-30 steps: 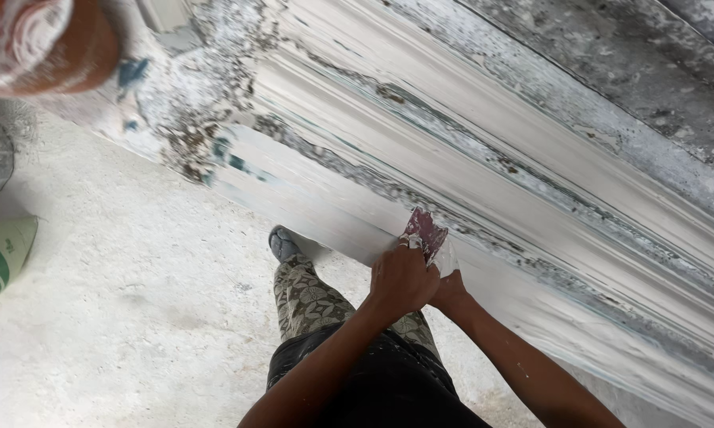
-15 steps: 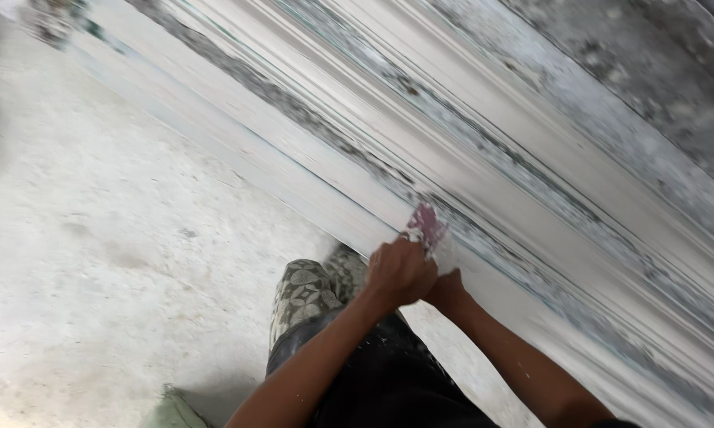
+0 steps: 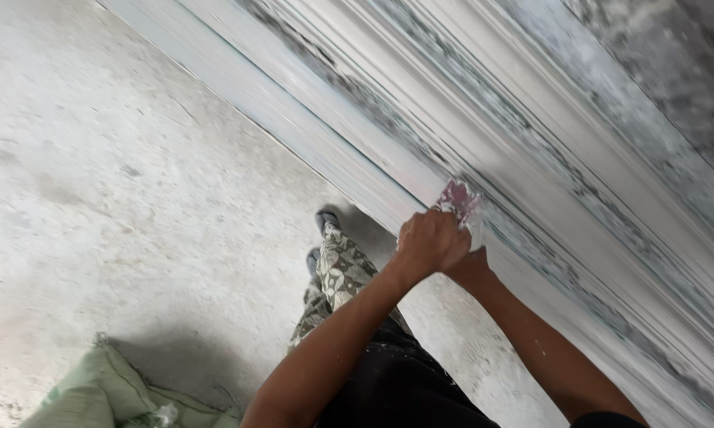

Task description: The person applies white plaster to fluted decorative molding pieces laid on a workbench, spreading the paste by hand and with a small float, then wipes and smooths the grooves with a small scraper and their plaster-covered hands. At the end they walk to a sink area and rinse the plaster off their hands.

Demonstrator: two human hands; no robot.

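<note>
Both of my hands grip one small flat tool with a red-stained white blade [image 3: 460, 200] and press it against a long white plaster moulding [image 3: 531, 158] with several ridges. My left hand [image 3: 428, 242] is on top, wrapped around the tool's handle. Mostly hidden beneath it, my right hand [image 3: 472, 265] grips the same tool from below. The moulding runs diagonally from the upper left to the lower right.
A dusty concrete floor [image 3: 135, 174] lies to the left. My patterned trouser leg and shoe [image 3: 333, 261] stand beside the moulding's base. A green sack [image 3: 103, 392] sits at the bottom left. Rough grey wall [image 3: 666, 71] shows above the moulding.
I have walked along the moulding with both hands drawing the tool along it. The person's head and green bag seen earlier at the upper left are out of view; a green sack appears at the bottom left.
</note>
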